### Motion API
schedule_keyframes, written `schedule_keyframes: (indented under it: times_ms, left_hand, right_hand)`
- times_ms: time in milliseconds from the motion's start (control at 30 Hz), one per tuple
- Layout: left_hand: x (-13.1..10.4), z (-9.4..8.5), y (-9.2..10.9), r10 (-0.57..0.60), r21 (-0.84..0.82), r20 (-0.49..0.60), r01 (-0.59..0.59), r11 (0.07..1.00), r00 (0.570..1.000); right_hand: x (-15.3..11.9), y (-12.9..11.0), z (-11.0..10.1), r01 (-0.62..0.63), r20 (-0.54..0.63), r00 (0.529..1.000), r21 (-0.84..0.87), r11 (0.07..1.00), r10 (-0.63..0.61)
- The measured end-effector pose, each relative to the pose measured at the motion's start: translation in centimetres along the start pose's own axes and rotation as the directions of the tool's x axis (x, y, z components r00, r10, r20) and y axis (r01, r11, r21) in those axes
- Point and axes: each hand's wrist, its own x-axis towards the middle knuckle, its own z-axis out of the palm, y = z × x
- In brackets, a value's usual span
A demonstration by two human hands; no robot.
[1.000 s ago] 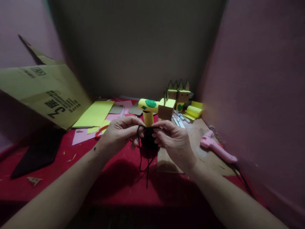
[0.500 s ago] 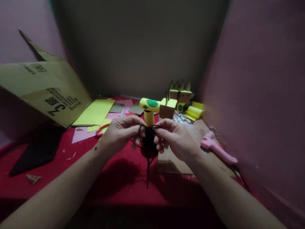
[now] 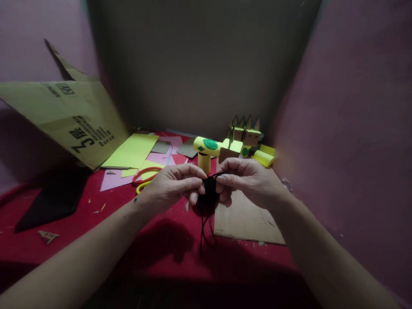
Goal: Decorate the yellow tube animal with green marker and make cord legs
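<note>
My left hand [image 3: 180, 186] and my right hand [image 3: 246, 178] meet above the front of the table, thumbs and fingers pinched. Between them hangs a dark, rounded bundle [image 3: 210, 191], perhaps of black yarn; its detail is lost in shadow. A thin black cord [image 3: 201, 236] runs across its top into both pinches, and loose ends dangle below. Just behind my fingers stands a yellow paper tube [image 3: 204, 163], with another yellow tube [image 3: 207, 145] bearing green shapes lying across its top.
Red-and-yellow-handled scissors [image 3: 146, 174] lie left of my hands, near yellow paper [image 3: 131, 150]. A large cardboard box [image 3: 71, 116] leans at the left. Flat cardboard [image 3: 247, 219] lies under my right arm. Boxy cardboard pieces with green-edged points [image 3: 246, 131] stand at the back.
Both hands and the bundle sit slightly further right and lower in view. The cord loop by my left fingers has drawn in, and my right arm now covers the pink glue gun.
</note>
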Motion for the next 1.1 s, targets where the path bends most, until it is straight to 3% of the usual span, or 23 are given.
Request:
schedule_keyframes:
  times_ms: [300, 533, 767, 933, 1100]
  left_hand:
    - [-1.0, 0.3, -0.1, -0.087, -0.181, 0.163, 0.117, 0.976, 0.983]
    - [-0.6, 0.3, -0.4, -0.137, -0.158, 0.262, 0.183, 0.97, 0.955]
    - [-0.5, 0.3, -0.1, -0.158, -0.133, 0.315, 0.208, 0.969, 0.936]
    - [-0.7, 0.7, 0.6, -0.166, -0.109, 0.294, 0.206, 0.973, 0.941]
    - [-0.8, 0.7, 1.4, -0.202, -0.006, 0.257, 0.21, 0.978, 0.945]
  right_hand:
    - [0.2, -2.4, 0.7, 0.067, -0.021, 0.996, -0.392, 0.917, -0.082]
    - [0.3, -3.9, 2.0, 0.177, 0.015, 0.963, -0.784, 0.595, -0.267]
    - [0.5, -4.5, 1.8, 0.327, 0.167, 0.914, -0.845, 0.424, -0.371]
    - [0.6, -4.7, 1.4, 0.482, 0.293, 0.836, -0.796, 0.366, -0.464]
    - [0.4, -4.9, 1.3, 0.519, 0.339, 0.812, -0.791, 0.324, -0.475]
